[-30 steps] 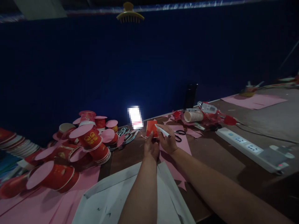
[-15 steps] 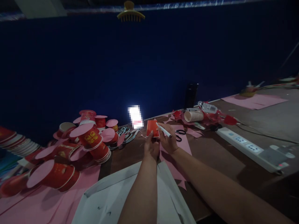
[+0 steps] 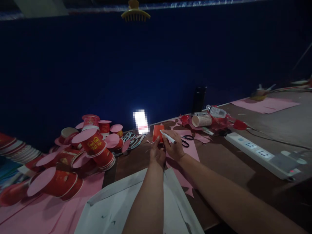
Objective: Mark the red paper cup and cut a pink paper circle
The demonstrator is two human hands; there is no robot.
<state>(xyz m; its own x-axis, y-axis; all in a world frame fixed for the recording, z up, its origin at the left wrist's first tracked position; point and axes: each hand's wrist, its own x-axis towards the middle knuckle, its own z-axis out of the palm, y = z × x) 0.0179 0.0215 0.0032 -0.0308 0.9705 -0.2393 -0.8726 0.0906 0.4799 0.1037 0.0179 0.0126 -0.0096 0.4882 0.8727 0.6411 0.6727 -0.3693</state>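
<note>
My left hand (image 3: 157,154) pinches a small red paper piece (image 3: 156,132) and holds it upright above the brown table (image 3: 219,162). My right hand (image 3: 175,149) grips a white pen (image 3: 168,137), whose tip touches the right edge of the red piece. Both hands hover over a pink paper sheet (image 3: 188,148) with cut edges. Black scissors (image 3: 185,140) lie just right of my right hand.
A heap of red paper cups with pink lids (image 3: 85,149) fills the left. White paper (image 3: 114,208) lies near me. A bright blurred screen (image 3: 140,121), a rolled cup stack (image 3: 201,121), a dark bottle (image 3: 198,98) and a white power strip (image 3: 260,154) stand beyond.
The red piece has turned a little narrower in my left hand, and the pen tip has shifted slightly left and down along it. Both hands stay in place.
</note>
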